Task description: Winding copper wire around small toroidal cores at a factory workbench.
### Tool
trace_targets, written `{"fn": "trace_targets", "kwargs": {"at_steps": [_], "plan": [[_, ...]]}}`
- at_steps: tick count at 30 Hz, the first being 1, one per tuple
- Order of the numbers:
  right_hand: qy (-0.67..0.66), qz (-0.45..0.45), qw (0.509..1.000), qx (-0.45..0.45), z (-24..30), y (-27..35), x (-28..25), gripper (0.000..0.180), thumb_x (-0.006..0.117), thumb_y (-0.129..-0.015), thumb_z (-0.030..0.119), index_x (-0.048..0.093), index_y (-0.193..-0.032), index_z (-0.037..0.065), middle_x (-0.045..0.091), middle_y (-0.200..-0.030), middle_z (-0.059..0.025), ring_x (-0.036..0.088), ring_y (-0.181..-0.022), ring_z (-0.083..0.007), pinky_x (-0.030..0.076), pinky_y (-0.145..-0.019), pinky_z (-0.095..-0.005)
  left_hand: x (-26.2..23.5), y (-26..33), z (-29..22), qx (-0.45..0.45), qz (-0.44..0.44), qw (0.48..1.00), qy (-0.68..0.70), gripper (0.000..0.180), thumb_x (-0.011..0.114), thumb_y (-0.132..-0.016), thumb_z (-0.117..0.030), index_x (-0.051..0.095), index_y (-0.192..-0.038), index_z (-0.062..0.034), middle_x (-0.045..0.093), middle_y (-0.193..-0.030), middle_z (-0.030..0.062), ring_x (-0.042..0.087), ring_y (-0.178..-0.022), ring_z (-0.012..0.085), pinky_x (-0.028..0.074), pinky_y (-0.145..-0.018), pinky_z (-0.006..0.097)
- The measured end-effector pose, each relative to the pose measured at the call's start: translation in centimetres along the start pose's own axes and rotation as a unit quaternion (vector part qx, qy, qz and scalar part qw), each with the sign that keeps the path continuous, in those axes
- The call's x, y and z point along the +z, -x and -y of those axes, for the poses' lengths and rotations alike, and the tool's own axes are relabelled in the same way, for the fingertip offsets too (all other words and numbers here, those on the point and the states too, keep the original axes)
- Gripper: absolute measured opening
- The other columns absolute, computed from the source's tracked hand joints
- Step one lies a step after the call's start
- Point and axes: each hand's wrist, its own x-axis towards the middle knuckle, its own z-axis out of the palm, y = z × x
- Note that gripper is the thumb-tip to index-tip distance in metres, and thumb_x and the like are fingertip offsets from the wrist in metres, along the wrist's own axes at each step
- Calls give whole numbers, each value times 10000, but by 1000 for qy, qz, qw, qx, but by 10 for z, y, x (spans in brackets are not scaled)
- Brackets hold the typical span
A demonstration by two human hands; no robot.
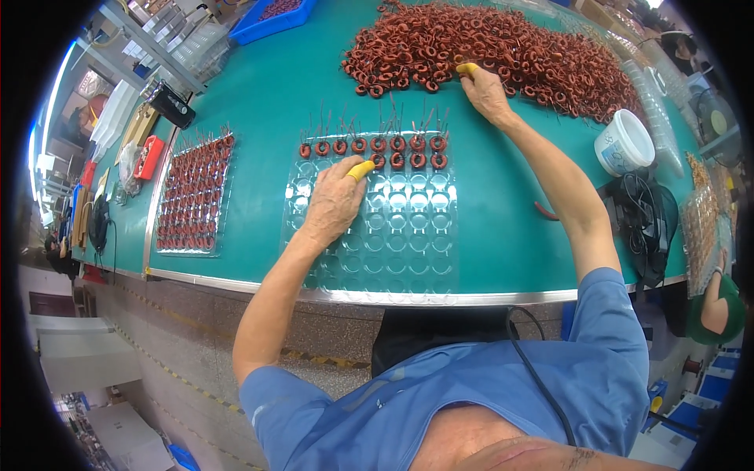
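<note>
A clear plastic tray (373, 263) with round pockets lies in front of me. Its far row holds red-brown wire-wound ring coils (339, 147) with leads standing up, and the second row holds several on its right side. My left hand (336, 200), with a yellow finger cot, rests over the tray's left part. Its fingers are closed at the leftmost visible coil of the second row (378, 161). My right hand (487, 93), also with a yellow finger cot, reaches to the near edge of a large coil pile (503, 51). Its fingers are bent together; what lies between them is hidden.
A filled coil tray (192, 196) lies to the left. On the right are a white bucket (624, 141), a black cable bundle (640, 220) and a short red piece (545, 210). A blue bin (271, 17), black cup (169, 104) and red box (149, 157) stand farther left.
</note>
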Motion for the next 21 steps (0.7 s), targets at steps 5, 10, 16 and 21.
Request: {"fn": "trace_targets", "kwargs": {"at_steps": [5,10,16,21], "plan": [[-242,-67,959,129,16,33,-45,336,622,-892,179,596,-1148,-37,688,-836,-59,625,-722,-110,521,-682,-260,-31,-5,-5,-26,51,998,-17,297,596,-869,-62,598,-1163,-15,573,-1188,123,544,-1111,290,403,-965,403],[-316,-24,946,72,54,77,-89,312,606,-914,171,588,-1147,-36,681,-937,-79,631,-817,-122,501,-718,-255,-94,-5,-108,6,-101,954,282,280,547,-889,8,598,-1163,-18,644,-1067,144,626,-967,329,485,-846,341],[-258,20,964,51,107,117,-110,239,637,-898,159,640,-1089,14,679,-894,-64,633,-781,-111,528,-695,-246,-169,14,-276,288,-128,871,376,233,593,-820,-244,688,-852,-34,688,-794,103,685,-719,260,504,-733,401],[-267,-18,963,-13,143,152,-129,255,656,-881,135,626,-1079,-23,707,-942,-158,685,-888,-192,546,-772,-307,-194,15,-318,342,-5,800,493,326,710,-776,-219,679,-1001,14,688,-944,174,689,-856,289,531,-781,416]]}}
